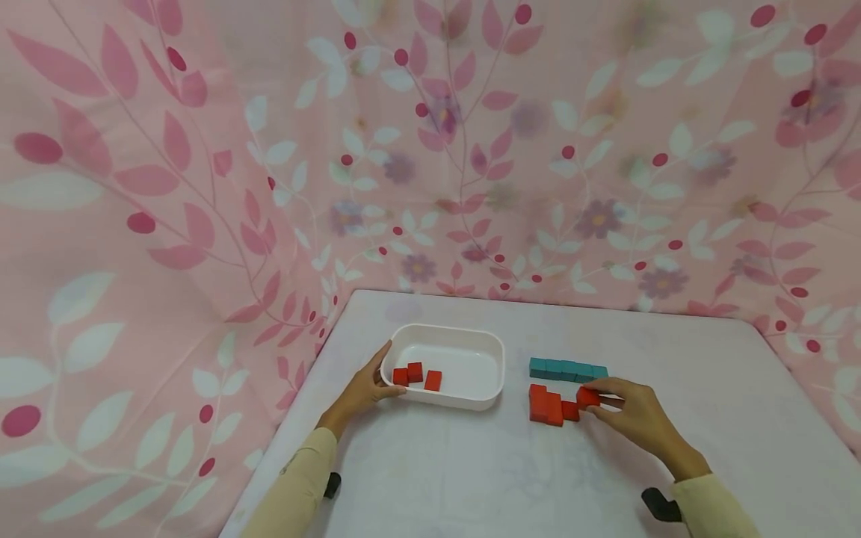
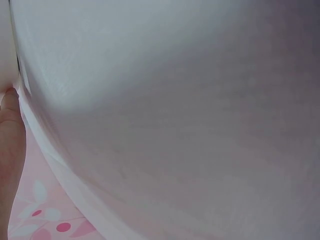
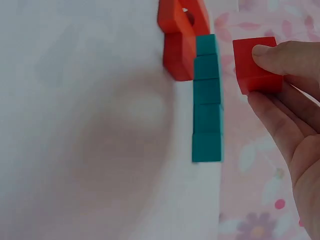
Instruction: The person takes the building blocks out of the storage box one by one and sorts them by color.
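My right hand point(image 1: 635, 415) pinches a red cube point(image 1: 588, 397) between thumb and fingers; in the right wrist view the thumb lies across one face of the cube point(image 3: 256, 65). Close to its left, several red blocks point(image 1: 546, 406) are grouped on the table. Behind them runs a straight row of teal cubes point(image 1: 565, 370), set side by side. My left hand point(image 1: 363, 388) grips the left end of a white plastic tray point(image 1: 464, 401), thumb along the near rim and fingers at the outer side. Inside the tray's left part lie three red blocks point(image 1: 415, 371).
A white cloth covers the table point(image 1: 471, 478). Pink floral fabric point(image 1: 457, 187) hangs close behind the table's far edge and along its left side. The left wrist view shows mostly white cloth point(image 2: 150, 125) and part of the left hand.
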Motion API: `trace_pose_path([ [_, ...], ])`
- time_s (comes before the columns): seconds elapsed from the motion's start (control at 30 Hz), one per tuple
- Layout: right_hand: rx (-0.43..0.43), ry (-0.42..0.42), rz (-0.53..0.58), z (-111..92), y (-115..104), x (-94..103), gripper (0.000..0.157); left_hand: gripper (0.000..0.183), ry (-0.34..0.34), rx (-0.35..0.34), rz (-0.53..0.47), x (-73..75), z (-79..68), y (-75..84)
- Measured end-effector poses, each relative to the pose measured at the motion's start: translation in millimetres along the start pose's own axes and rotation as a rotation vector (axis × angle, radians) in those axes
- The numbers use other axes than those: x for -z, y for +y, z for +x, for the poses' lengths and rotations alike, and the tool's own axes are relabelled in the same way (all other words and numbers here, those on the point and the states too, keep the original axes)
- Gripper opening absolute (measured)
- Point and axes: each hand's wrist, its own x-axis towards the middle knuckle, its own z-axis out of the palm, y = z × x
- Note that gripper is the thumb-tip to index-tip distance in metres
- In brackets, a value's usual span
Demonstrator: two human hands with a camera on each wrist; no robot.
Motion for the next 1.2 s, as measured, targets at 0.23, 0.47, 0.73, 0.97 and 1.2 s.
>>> trace_pose_path([
  [0.23,-0.057,-0.007,-0.009,-11.0,18.9,-9.5,0.038,0.108,0.001,0.015,0.019,0.5,0.6,-2.4],
  [0.47,-0.101,-0.027,-0.006,-11.8,29.5,-20.1,0.039,0.108,0.004,0.026,0.021,0.0,0.2,-3.5],
  [0.73,-0.144,-0.038,-0.042,-10.4,36.8,-27.4,0.038,0.108,-0.007,0.003,0.022,-0.8,0.3,-6.3],
  [0.97,-0.155,-0.044,-0.040,-7.3,39.6,-29.7,0.040,0.108,0.007,0.006,0.021,-0.2,1.2,-3.8],
  [1.2,-0.193,-0.084,-0.029,-2.8,34.4,-26.9,0.044,0.109,-0.003,-0.001,0.003,0.4,1.0,-1.4],
])
